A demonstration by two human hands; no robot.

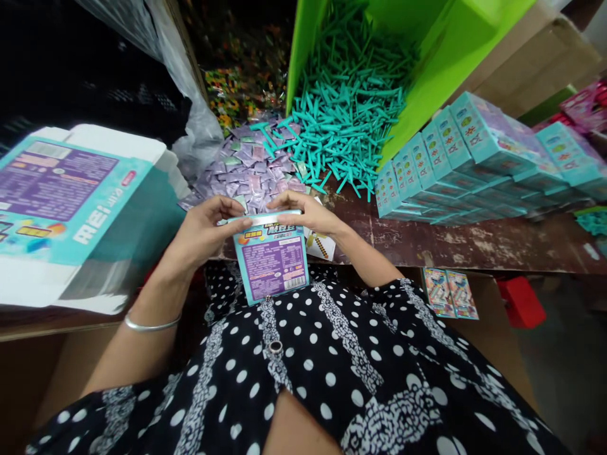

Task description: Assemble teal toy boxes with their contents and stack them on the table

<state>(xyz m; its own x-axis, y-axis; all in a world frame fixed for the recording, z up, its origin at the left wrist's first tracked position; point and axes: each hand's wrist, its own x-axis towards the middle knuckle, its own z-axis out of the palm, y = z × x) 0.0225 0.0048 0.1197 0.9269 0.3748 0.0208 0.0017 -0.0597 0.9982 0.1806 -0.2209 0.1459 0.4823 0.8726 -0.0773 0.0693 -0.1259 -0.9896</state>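
Observation:
A small teal and purple carton (272, 262) with printed text is held upright in front of my body. My left hand (202, 230) grips its upper left edge, thumb along the top. On its upper right edge is my right hand (310, 215), thumb and fingers closed about the rim. A white strip shows along the carton's top between my thumbs; I cannot tell how far the flap is closed. Just beyond the hands lies a heap of small purple sachets (246, 167). Partly behind the carton, a white card (322, 246) with a pickaxe picture lies near my right wrist.
Teal plastic sticks (346, 126) spill from a bright green box (431, 69). Stacked teal cartons (455, 158) stand on the right of the worn brown table (403, 237). A large teal and white box (90, 215) is at left. Two printed packs (450, 294) lie below the table edge.

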